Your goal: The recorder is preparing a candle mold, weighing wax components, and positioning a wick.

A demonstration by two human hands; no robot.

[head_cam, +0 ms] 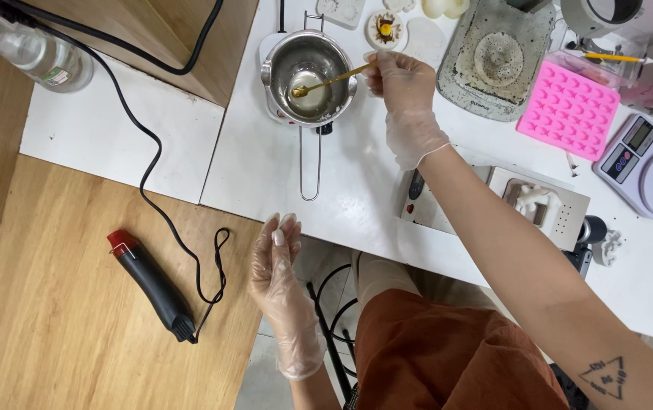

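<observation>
My right hand (402,83), in a clear disposable glove, grips a thin gold spoon (330,79) whose bowl dips into the pale liquid in a small steel melting pot (309,72). The pot stands on a white table (265,163), its long wire handle pointing toward me. My left hand (277,266), also gloved, hangs in the air below the table's front edge, fingers together and slightly curled, holding nothing.
A black and red heat gun (152,285) with its cord lies on the wooden surface at left. A clear bottle (34,53) lies top left. On the right are a pink silicone mould (569,110), a grey tray (497,61), a digital scale (649,163) and a white device (542,205).
</observation>
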